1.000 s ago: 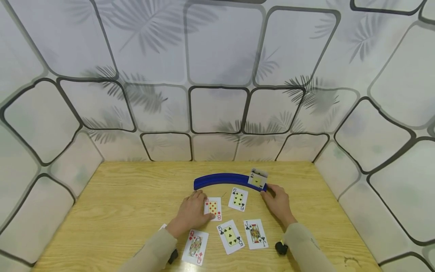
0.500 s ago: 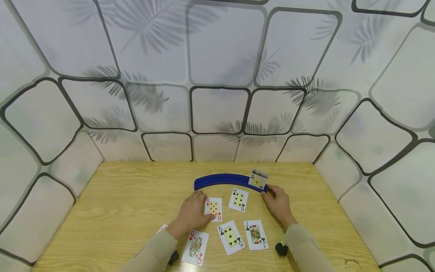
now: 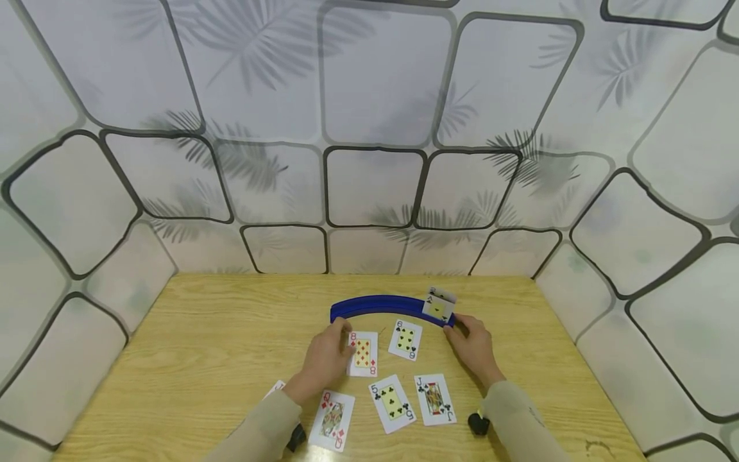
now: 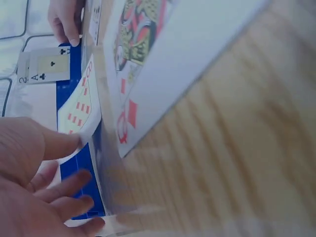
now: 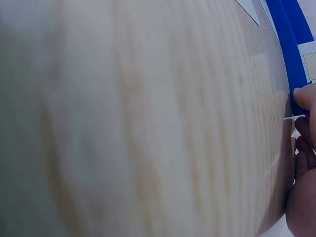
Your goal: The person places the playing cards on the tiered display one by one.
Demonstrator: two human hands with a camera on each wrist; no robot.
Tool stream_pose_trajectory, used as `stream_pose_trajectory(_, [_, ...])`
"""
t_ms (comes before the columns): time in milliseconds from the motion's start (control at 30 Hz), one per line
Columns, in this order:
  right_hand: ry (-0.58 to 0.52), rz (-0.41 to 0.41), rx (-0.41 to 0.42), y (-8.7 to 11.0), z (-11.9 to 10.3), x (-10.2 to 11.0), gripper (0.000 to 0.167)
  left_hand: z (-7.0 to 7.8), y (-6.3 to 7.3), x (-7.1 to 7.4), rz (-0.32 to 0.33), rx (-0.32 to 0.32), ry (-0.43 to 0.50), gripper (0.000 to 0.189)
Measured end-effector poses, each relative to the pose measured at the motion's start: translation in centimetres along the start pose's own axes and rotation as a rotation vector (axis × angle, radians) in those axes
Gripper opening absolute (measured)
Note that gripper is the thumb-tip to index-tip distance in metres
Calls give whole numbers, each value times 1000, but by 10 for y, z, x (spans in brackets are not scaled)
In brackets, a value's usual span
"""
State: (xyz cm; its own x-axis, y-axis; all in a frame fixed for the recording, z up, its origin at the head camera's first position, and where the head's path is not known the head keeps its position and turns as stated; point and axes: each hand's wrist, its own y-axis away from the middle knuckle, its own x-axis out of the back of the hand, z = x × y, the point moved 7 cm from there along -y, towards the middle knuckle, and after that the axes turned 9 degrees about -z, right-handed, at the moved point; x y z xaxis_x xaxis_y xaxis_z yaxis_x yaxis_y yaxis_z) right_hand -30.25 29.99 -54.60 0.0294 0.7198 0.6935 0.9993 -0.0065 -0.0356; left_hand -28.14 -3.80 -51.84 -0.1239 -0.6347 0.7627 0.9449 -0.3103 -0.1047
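Observation:
My left hand (image 3: 324,359) pinches the left edge of the eight of diamonds (image 3: 364,354). In the left wrist view that card (image 4: 81,106) is bent and raised off the table at the thumb, with the other fingers spread below. A curved blue card holder (image 3: 375,304) lies across the back of the table. At its right end, my right hand (image 3: 475,346) grips it between thumb and fingers; the right wrist view shows the thumb (image 5: 305,96) on the blue edge. An ace of clubs (image 3: 437,309) stands in the holder there, overlapping a two behind it.
On the wooden table (image 3: 202,333) lie the six of spades (image 3: 405,340), five of clubs (image 3: 392,403), jack of clubs (image 3: 435,399) and queen of diamonds (image 3: 331,420). Another card (image 3: 276,387) is mostly hidden by the left sleeve. A patterned wall (image 3: 369,186) stands behind.
My left thumb has drawn up to the eight of diamonds' left edge, and the card has shifted slightly away from me and lifted. My right hand and the other cards stay put.

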Motion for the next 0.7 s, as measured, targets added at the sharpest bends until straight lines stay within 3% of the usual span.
stream_pose_trajectory(167, [1, 9, 9, 1, 0, -1, 51, 5, -1, 8, 46, -55, 146, 26])
stream_pose_trajectory(300, [6, 31, 23, 1, 0, -1, 49, 9, -3, 10, 21, -98, 283, 26])
stream_pose_trajectory(433, [11, 41, 32, 1, 1, 0, 49, 11, -6, 10, -21, -94, 391, 32])
stream_pose_trajectory(567, [4, 26, 20, 0, 2, 0, 49, 11, -10, 10, -11, -79, 441, 27])
stream_pose_trajectory(700, [11, 16, 15, -1, 2, -1, 49, 10, -15, 10, 40, -85, 420, 16])
